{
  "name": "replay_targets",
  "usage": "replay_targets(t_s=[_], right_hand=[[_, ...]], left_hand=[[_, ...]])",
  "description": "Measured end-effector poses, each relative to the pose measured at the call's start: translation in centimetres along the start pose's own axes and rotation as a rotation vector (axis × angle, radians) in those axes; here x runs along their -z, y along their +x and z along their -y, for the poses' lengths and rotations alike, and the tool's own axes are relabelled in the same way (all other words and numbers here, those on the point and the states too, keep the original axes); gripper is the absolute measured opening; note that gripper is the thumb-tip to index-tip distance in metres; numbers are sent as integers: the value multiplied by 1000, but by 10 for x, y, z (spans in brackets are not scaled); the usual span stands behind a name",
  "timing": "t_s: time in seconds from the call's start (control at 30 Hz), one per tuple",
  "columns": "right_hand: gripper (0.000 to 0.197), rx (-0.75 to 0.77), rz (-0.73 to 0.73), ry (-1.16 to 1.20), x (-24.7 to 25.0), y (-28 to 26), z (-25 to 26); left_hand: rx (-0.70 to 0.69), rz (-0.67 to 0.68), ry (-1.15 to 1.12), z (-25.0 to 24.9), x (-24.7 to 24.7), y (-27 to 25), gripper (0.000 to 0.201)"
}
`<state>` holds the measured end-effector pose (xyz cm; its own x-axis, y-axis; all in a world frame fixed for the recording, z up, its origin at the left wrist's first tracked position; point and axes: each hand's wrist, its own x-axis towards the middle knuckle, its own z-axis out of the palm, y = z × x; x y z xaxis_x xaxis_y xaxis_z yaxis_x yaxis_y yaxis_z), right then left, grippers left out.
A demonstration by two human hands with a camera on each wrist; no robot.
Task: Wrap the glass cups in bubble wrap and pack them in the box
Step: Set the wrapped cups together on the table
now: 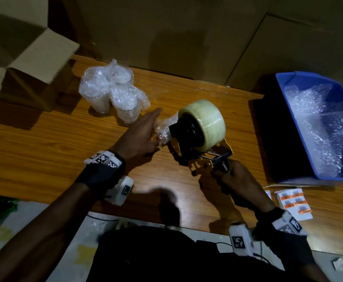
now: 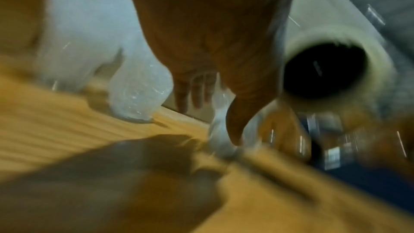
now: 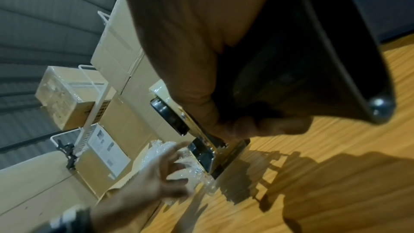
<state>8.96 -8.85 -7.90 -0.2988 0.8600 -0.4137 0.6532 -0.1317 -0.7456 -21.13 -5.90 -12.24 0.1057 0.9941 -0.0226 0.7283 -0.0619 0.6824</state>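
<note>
Nearest my body, at the table's [image 1: 44,155] front right, my right hand [image 1: 235,180] is clenched around the black handle of the tape dispenser [image 1: 199,137], fingers curled tight under it. The dispenser's big roll of clear tape [image 1: 209,121] rides on top, and its yellow-and-black nose points away from me, into the bundle in the middle of the table. Beside that hand, toward the table's right edge, lies a small stack of white labels with orange marks [image 1: 292,202].

Just left of the dispenser, my left hand [image 1: 142,135] lies on the bubble-wrapped cup [image 1: 164,127] that lies on the wood; my fingers [image 1: 154,115] are stretched out fairly straight over it and my thumb presses against its near side, so I steady it rather than clutch it. The dispenser's front touches the same bundle.

Farther out, past my left fingertips, three wrapped cups [image 1: 113,92] stand upright in a tight cluster on the table, touching one another.

At the right, the blue bin [image 1: 300,110] holds loose sheets of bubble wrap [image 1: 317,123].

At the far left, off the table's corner, the open cardboard box [image 1: 24,64] stands with its flaps up. Behind everything rises a wall of large cartons [image 1: 186,37].
</note>
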Motion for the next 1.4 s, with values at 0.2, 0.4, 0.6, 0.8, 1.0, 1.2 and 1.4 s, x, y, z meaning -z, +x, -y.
replay_targets(t_s=[0.2,0.4,0.6,0.8,1.0,1.2,1.4], right_hand=[[13,-28,41,114,4,1,7],[13,-27,31,122,4,3,12],[9,72,-25,-25,9,12,15],[11,77,-63,-49,9,2,6],[14,-11,-21,-40,8,-20,-17],[18,0,-19,56,4,-4,-3],[13,-44,52,148,-6,2,-7]], left_hand=[[-135,-11,237,5,-23,-8,99],[-175,-81,387,0,-31,5,65],[-120,-159,446,3,-27,18,52],[-34,-177,400,-2,-29,30,30],[76,-196,218,-3,-27,36,25],[331,-72,-268,-24,-21,30,44],[347,126,-196,-24,-12,32,30]])
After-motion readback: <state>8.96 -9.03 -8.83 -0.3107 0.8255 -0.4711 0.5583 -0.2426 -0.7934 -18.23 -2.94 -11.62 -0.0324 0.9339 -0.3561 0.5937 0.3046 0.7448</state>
